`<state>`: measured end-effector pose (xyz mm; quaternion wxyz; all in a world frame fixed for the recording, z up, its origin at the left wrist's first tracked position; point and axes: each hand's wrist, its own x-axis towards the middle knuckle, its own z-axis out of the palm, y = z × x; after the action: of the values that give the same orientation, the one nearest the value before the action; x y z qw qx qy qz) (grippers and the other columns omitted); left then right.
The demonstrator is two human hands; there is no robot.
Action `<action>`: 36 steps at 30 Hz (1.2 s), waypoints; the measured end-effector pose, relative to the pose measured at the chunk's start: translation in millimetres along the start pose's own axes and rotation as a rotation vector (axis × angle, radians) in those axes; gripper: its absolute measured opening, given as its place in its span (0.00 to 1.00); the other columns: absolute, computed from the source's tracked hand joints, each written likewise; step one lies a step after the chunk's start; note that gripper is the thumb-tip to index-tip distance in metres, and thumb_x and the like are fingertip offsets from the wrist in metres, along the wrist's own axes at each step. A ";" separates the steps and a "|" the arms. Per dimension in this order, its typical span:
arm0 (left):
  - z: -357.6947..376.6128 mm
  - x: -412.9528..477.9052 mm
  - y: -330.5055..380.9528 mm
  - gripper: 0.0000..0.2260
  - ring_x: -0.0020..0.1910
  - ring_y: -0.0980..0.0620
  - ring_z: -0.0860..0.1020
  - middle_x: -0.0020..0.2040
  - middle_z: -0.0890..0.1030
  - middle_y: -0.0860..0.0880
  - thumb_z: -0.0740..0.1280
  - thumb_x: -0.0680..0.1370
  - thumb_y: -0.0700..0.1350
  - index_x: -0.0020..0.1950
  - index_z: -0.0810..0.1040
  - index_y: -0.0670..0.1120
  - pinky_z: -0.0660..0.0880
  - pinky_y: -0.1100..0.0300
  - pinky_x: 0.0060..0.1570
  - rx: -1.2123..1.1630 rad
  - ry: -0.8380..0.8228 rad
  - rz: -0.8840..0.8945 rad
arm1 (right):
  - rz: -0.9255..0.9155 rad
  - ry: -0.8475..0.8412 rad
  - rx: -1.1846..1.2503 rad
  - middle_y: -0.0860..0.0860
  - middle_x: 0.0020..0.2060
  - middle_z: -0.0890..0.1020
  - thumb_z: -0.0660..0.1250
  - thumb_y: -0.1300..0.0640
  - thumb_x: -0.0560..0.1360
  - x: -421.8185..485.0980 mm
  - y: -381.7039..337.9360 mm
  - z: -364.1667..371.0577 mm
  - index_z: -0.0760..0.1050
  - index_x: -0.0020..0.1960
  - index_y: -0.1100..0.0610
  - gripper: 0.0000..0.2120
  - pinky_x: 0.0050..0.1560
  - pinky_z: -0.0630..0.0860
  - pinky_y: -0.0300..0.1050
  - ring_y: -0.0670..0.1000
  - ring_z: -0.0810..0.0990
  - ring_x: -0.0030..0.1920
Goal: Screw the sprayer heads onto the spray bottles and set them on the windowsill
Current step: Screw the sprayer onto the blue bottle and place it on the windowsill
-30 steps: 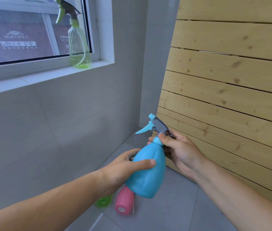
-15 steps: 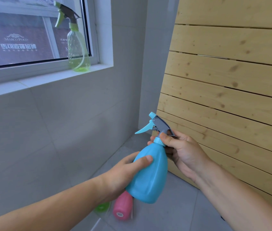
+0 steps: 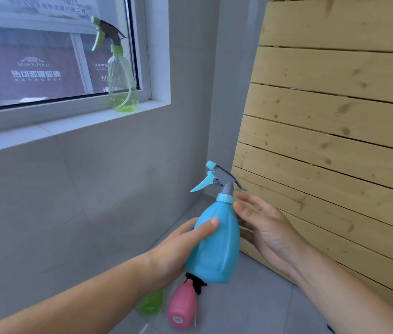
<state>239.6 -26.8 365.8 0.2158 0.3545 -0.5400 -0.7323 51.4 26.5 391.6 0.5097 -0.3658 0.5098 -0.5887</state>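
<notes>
My left hand (image 3: 178,247) grips the body of a light blue spray bottle (image 3: 217,244), held upright above the floor. Its blue and grey sprayer head (image 3: 219,179) sits on the neck, trigger pointing left. My right hand (image 3: 262,225) is just right of the bottle with fingers spread, holding nothing. A clear green spray bottle (image 3: 120,80) with its sprayer head on stands at the right end of the white windowsill (image 3: 70,126). On the floor below lie a pink bottle (image 3: 183,304) with a black head and a green bottle (image 3: 150,302), partly hidden by my left arm.
A slatted pine panel (image 3: 335,121) leans against the wall on the right, close behind my right hand. Grey tiled wall (image 3: 70,201) runs below the sill and meets the grey floor (image 3: 250,297) in the corner.
My right hand has let go of the sprayer head's collar and opened beside the bottle. The view has tilted up slightly, and the blue bottle stands more upright.
</notes>
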 end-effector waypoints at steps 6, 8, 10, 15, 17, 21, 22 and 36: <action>-22.7 -1.1 19.5 0.30 0.63 0.44 0.83 0.63 0.85 0.45 0.67 0.72 0.63 0.68 0.78 0.48 0.73 0.41 0.69 -0.079 0.109 0.053 | -0.055 -0.063 -0.247 0.51 0.52 0.87 0.71 0.56 0.74 -4.3 2.7 23.0 0.77 0.62 0.51 0.17 0.62 0.78 0.55 0.51 0.85 0.55; -30.3 -5.1 27.9 0.32 0.63 0.44 0.82 0.63 0.84 0.45 0.68 0.68 0.63 0.68 0.76 0.49 0.74 0.40 0.69 -0.095 0.133 0.111 | -0.108 -0.096 -0.293 0.48 0.51 0.87 0.70 0.58 0.75 -2.4 -2.9 39.0 0.76 0.64 0.47 0.18 0.59 0.79 0.51 0.49 0.85 0.54; -40.4 -10.4 40.4 0.33 0.61 0.45 0.82 0.62 0.83 0.45 0.71 0.63 0.62 0.64 0.73 0.49 0.75 0.42 0.67 -0.125 0.202 0.174 | -0.173 -0.125 -0.294 0.47 0.50 0.87 0.71 0.60 0.74 1.6 -12.4 56.9 0.75 0.63 0.43 0.21 0.55 0.80 0.44 0.46 0.85 0.53; -81.6 -27.9 89.2 0.29 0.54 0.49 0.81 0.58 0.82 0.46 0.72 0.65 0.58 0.60 0.69 0.46 0.77 0.44 0.62 -0.036 0.295 0.324 | -0.289 -0.205 -0.288 0.48 0.50 0.87 0.73 0.59 0.71 31.5 -44.1 110.9 0.74 0.65 0.42 0.26 0.50 0.80 0.37 0.44 0.85 0.53; -105.4 -35.7 113.3 0.24 0.54 0.48 0.82 0.56 0.83 0.45 0.70 0.71 0.56 0.61 0.70 0.46 0.76 0.41 0.64 0.048 0.350 0.385 | -0.299 -0.227 -0.278 0.51 0.51 0.87 0.73 0.59 0.72 54.3 -56.6 136.4 0.72 0.68 0.43 0.27 0.55 0.80 0.42 0.46 0.85 0.53; -156.3 -48.7 164.7 0.17 0.59 0.46 0.83 0.60 0.83 0.44 0.67 0.81 0.52 0.66 0.74 0.46 0.79 0.51 0.60 0.206 0.457 0.439 | -0.331 -0.286 -0.291 0.57 0.56 0.84 0.77 0.50 0.66 104.4 -84.0 191.9 0.72 0.70 0.41 0.34 0.63 0.77 0.56 0.54 0.84 0.56; -168.5 -50.2 175.6 0.16 0.58 0.46 0.84 0.61 0.83 0.44 0.66 0.81 0.51 0.67 0.74 0.47 0.79 0.53 0.60 0.241 0.478 0.448 | -0.341 -0.302 -0.293 0.57 0.56 0.84 0.76 0.49 0.65 115.6 -91.3 205.9 0.72 0.70 0.41 0.34 0.63 0.77 0.57 0.55 0.84 0.56; -258.1 -14.6 229.2 0.15 0.58 0.46 0.83 0.61 0.82 0.43 0.68 0.81 0.47 0.68 0.74 0.51 0.77 0.49 0.65 0.293 0.690 0.447 | -0.328 -0.294 -0.308 0.47 0.60 0.81 0.59 0.51 0.80 220.2 -109.8 303.6 0.75 0.65 0.44 0.14 0.54 0.78 0.45 0.47 0.81 0.56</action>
<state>428.1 -255.4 543.6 0.4843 0.4797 -0.5978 -0.4219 268.1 -261.1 543.4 0.4145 -0.5984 0.4478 -0.5192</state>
